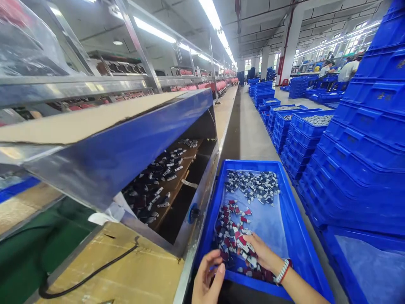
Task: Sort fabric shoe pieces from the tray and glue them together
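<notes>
My left hand (209, 276) hangs with its fingers curled apart over the near rim of a blue plastic tray (249, 165), touching no part that I can see. My right hand (262, 253), wearing a beaded bracelet and a red band, rests its fingers on a heap of small red, white and dark parts (233, 238) lined with clear plastic beneath. Whether those fingers pinch a piece is hidden. A second heap of small blue-grey and white parts (252, 185) lies farther up the tray, apart from my hands.
To the left runs a metal workbench with a blue-sided housing (120, 143), its open shelf holding dark parts (155, 185). Cardboard with a black cable (91, 270) lies on it. Tall stacks of blue crates (363, 143) line the aisle at right. Distant workers (348, 69) sit at the far right.
</notes>
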The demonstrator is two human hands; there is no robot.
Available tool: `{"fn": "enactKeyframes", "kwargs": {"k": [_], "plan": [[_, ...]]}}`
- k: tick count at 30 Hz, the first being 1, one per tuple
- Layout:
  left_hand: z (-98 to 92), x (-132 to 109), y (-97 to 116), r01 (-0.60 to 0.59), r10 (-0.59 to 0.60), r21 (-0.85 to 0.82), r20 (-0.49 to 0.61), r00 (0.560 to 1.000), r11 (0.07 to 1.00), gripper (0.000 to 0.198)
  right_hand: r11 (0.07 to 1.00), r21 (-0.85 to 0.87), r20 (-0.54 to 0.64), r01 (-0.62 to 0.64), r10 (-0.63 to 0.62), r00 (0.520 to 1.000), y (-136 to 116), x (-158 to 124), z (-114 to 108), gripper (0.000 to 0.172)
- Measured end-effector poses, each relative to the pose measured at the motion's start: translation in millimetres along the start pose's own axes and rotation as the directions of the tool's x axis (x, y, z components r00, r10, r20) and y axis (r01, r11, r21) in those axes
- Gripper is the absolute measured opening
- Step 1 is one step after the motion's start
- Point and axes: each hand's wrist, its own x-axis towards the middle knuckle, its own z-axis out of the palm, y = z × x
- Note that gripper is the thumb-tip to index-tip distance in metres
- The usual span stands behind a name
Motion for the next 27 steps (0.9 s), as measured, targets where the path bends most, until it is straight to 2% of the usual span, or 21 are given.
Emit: {"fn": "enactKeyframes", "kwargs": {"k": [2,4,6,7,9,11,13,16,18,21,23,27], "plan": [[13.5,7.6,-0.1,-0.161,0.163,0.046,-0.033,0.986,0.986,0.056,0.996,0.084,0.046,-0.001,-0.003,0.999,-7.6,-15.2,10.2,0.057],[23.5,11.6,5.0,-0.246,0.239,0.080,0.088,0.967,0.966,0.071,0.989,0.148,0.103,-0.005,-0.010,0.995,-14.0,-30.6,21.6,0.060],[29.1,12.6,12.2,-0.291,0.257,0.121,0.240,0.936,0.949,0.081,0.980,0.199,0.154,-0.012,-0.020,0.988,-19.3,-45.1,32.1,0.060],[30.7,12.3,15.4,-0.308,0.257,0.139,0.297,0.920,0.941,0.079,0.975,0.220,0.174,-0.020,-0.019,0.984,-21.4,-51.5,36.8,0.061],[32.7,10.8,20.0,-0.334,0.264,0.166,0.339,0.903,0.928,0.062,0.965,0.255,0.199,-0.053,0.001,0.980,-24.1,-61.4,45.3,0.063],[34.2,8.5,21.8,-0.333,0.266,0.190,0.307,0.914,0.924,0.037,0.953,0.285,0.207,-0.100,0.041,0.978,-24.3,-67.1,53.5,0.063],[35.4,5.8,21.8,-0.285,0.239,0.205,0.225,0.945,0.936,0.025,0.941,0.309,0.208,-0.139,0.076,0.975,-22.0,-69.5,62.0,0.062],[35.3,2.0,19.0,-0.157,0.148,0.165,0.067,0.987,0.974,0.026,0.919,0.365,0.163,-0.149,0.095,0.982,-16.4,-70.0,75.3,0.066],[33.8,0.4,15.6,-0.050,0.052,0.068,-0.029,0.998,0.996,0.031,0.894,0.422,0.094,-0.149,0.121,0.988,-13.5,-69.8,83.2,0.067],[30.5,0.7,9.3,0.075,-0.095,-0.145,-0.140,0.986,0.987,0.038,0.878,0.453,0.031,-0.155,0.158,0.987,-12.3,-69.4,91.3,0.069],[28.4,2.8,6.2,0.110,-0.163,-0.268,-0.184,0.969,0.957,0.038,0.886,0.437,0.029,-0.153,0.157,0.987,-13.1,-69.2,93.5,0.070],[25.5,7.9,8.6,0.213,-0.320,-0.473,-0.157,0.934,0.855,0.030,0.885,0.434,0.074,-0.170,0.152,0.986,-15.1,-69.4,92.3,0.069]]}}
